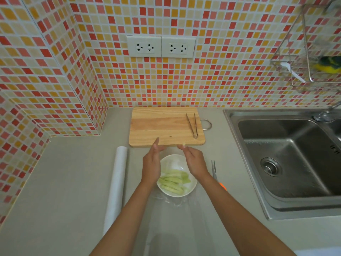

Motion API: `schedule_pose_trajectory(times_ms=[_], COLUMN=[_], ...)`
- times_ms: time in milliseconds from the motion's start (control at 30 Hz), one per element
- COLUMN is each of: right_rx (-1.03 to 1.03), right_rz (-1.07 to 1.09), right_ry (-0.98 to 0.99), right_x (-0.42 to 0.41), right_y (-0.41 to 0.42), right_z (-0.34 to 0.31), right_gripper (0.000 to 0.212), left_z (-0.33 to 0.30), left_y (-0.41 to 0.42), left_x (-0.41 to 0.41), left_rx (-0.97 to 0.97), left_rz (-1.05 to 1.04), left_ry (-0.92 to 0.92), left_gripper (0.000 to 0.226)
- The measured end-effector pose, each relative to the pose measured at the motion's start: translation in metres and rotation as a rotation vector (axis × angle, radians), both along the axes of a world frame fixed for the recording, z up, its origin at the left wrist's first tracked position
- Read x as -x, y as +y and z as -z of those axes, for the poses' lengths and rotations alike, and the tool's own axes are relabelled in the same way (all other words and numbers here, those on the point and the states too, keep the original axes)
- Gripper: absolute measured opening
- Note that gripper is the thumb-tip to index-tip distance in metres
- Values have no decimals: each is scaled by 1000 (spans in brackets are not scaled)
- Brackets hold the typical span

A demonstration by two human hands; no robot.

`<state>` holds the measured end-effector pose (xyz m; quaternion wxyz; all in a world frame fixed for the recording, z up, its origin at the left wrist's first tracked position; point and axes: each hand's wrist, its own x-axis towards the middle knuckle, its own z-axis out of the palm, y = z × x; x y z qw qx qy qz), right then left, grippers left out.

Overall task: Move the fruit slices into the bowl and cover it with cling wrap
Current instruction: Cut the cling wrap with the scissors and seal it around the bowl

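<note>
Grey counter [64, 172], round white bowl [191, 187], clear wrap [177, 218].

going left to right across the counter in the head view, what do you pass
cling wrap roll → left hand → bowl of fruit slices → right hand → scissors → sink

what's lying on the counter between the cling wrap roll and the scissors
In the head view, the white bowl of green fruit slices sits between the cling wrap roll and the scissors, with both hands over it.
</note>
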<state>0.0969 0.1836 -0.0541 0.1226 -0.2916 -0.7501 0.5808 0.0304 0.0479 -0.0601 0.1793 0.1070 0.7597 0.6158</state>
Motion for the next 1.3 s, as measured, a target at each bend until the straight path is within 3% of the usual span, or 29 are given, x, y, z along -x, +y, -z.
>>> schedule_pose_trajectory(times_ms=[67,167,333,467,533,600,700,800,1000,1167,1300], right_rx=[32,55,172,117,9,-65,44,127,297,263,243], right_rz=[-79,-36,162,301,278,238,77,-65,-35,15,68], right_ry=[-37,-64,-62,-136,-201,-144,-5,-32,-75,-132,-161], right_x=[1,0,-5,-6,-6,-4,2,8,6,7,5], right_y=[-1,-1,-12,-21,-16,-11,-11,-12,-4,-5,-6], right_z=[4,15,15,13,11,7,5,14,25,30,31], right_gripper=[38,42,43,53,62,56,40,40,45,49,54], left_z=[-3,6,15,13,7,1,-5,4,15,10,12], left_y=[-7,-16,-6,-4,-6,-8,-14,-17,-12,-10,-10], left_x=[-17,-46,-36,-2,10,16,3,-20,-23,-22,-15], left_rx=[-13,-63,-131,-136,-113,-84,-32,-38,-167,-139,-140], left_rz=[-146,-243,-211,-56,-3,-57,-126,-164,-235,-235,-197], left_ry=[43,13,-79,-137,-131,-81,-9,-42,-178,-211,-344], left_gripper=[50,48,58,58,58,67,62,51,67,67,81])
